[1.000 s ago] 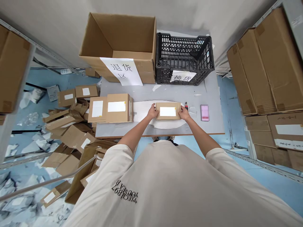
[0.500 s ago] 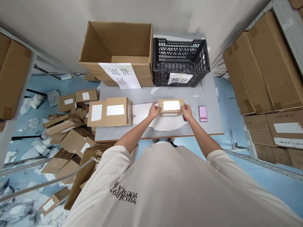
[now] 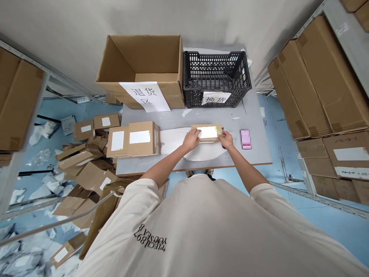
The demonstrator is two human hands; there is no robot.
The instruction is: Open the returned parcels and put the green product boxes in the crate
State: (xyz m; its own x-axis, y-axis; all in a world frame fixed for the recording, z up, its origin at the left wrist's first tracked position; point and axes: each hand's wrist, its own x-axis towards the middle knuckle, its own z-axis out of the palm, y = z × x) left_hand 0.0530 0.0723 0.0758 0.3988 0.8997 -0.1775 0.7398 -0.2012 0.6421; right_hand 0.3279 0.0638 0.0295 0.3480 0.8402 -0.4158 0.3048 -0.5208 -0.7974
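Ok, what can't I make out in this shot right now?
All in the head view:
- Small box: contents hidden by its closed cardboard.
- Label: any print too small or washed out.
- Phone: screen blurred.
- Dark item: mostly covered by the right hand.
- Big carton: lower inside hidden by its front wall.
- Right-hand shelf boxes: cut off by the picture's edge.

The left hand (image 3: pixel 191 139) covers part of the small box (image 3: pixel 208 132). The phone (image 3: pixel 246 137) has a screen too blurred to read. The bottom edge cuts off the shirt (image 3: pixel 207 223); the right edge, a large carton (image 3: pixel 331 77).
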